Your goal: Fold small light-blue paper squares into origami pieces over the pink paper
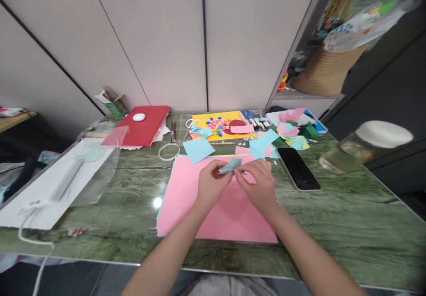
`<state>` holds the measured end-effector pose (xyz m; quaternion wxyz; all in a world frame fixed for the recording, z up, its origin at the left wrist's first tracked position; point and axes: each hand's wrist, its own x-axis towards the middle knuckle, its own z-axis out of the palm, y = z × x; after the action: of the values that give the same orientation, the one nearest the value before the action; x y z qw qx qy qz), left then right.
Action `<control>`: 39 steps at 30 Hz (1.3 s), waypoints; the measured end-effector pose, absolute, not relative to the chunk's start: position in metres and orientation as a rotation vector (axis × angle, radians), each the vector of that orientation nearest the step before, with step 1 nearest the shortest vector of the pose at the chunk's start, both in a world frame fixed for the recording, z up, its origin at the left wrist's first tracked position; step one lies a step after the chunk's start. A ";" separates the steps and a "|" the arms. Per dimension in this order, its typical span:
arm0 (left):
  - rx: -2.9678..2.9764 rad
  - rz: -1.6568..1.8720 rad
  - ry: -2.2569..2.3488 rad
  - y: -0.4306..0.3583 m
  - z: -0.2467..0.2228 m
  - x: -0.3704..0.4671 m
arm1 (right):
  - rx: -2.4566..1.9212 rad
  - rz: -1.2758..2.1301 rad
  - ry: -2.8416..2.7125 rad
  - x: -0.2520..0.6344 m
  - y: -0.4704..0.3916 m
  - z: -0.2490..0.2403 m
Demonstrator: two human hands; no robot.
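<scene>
A small folded piece of blue paper [230,166] is held between both hands above a stack of pink sheets [186,198]. My left hand [213,183] pinches its left side with thumb and fingers. From the right, my right hand [258,183] grips the paper's lower right edge with closed fingertips. Just beyond the stack's back left corner lies a blue square [199,149]. More blue paper [264,144] is spread behind my right hand.
Beyond the stack are white scissors [193,123], a yellow sheet [199,119] with small colored paper pieces and a tape roll [169,152]. A phone [298,168] and a lidded jar [362,147] stand right; a red folder [146,125] and a plastic sleeve [100,176] lie left.
</scene>
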<state>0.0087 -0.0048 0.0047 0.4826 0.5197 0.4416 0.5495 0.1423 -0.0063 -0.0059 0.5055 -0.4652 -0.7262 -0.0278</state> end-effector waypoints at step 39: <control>0.656 1.246 0.692 0.001 0.003 0.002 | -0.859 -0.484 -1.949 0.156 -0.001 -0.023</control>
<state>0.0015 0.0008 0.0031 0.7076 0.2955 0.3115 0.5611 0.1561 -0.0009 -0.0230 0.4605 -0.3490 -0.7922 -0.1967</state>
